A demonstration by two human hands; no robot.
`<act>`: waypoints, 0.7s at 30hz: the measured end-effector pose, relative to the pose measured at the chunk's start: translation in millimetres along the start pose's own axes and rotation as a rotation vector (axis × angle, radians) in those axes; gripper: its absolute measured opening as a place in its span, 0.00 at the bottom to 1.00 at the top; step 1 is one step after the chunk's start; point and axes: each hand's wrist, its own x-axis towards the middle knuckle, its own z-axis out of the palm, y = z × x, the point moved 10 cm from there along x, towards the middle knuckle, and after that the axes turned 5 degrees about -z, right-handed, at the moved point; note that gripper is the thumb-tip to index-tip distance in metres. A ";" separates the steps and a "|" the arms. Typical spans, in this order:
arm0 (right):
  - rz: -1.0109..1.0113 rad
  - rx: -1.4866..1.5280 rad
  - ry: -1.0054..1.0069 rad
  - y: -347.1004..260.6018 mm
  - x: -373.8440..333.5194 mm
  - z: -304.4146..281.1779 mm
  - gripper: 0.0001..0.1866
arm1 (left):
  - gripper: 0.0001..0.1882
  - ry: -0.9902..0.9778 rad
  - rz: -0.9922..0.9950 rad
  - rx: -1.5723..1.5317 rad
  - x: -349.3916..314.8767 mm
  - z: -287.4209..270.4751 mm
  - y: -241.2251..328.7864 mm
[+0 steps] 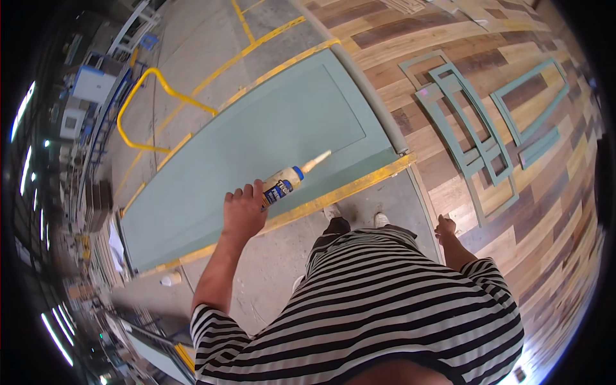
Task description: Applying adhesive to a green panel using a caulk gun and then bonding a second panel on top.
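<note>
My left hand (244, 212) is closed around a glue bottle (278, 188) with a blue collar and a long pale nozzle. The bottle is tilted, its nozzle pointing up and to the right over a grey-green panel (244, 154). A rectangular recessed outline shows on the panel's far right part. At the right, beside the edge of the wood-plank surface, is my right hand (444, 228). Its fingers are curled in; whether anything small is between them is hidden.
Yellow strips (359, 182) edge the panel's support, and a bent yellow rail (157, 80) stands beyond it. Green frames (471, 115) lie overlapping on the wood-plank surface (398, 58); another green frame (545, 122) lies farther right. A small bottle (171, 279) is near the left end.
</note>
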 end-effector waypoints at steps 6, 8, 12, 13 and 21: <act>-0.178 0.113 -0.017 -36.3 -65.4 47.5 0.19 | 0.29 0.074 0.375 0.205 79.0 -10.8 -1.1; -0.267 0.136 0.050 -55.8 -96.2 68.8 0.20 | 0.29 0.099 0.471 0.214 106.3 -12.6 5.6; -0.332 0.134 0.013 -58.7 -144.3 115.9 0.21 | 0.32 0.202 0.601 0.157 151.4 -17.2 47.8; -0.337 0.070 0.016 -49.5 -149.6 122.6 0.22 | 0.34 0.196 0.622 0.153 158.5 -15.7 58.2; 0.074 0.298 0.141 87.5 -107.3 88.8 0.15 | 0.33 0.141 0.737 0.192 185.0 -26.1 127.3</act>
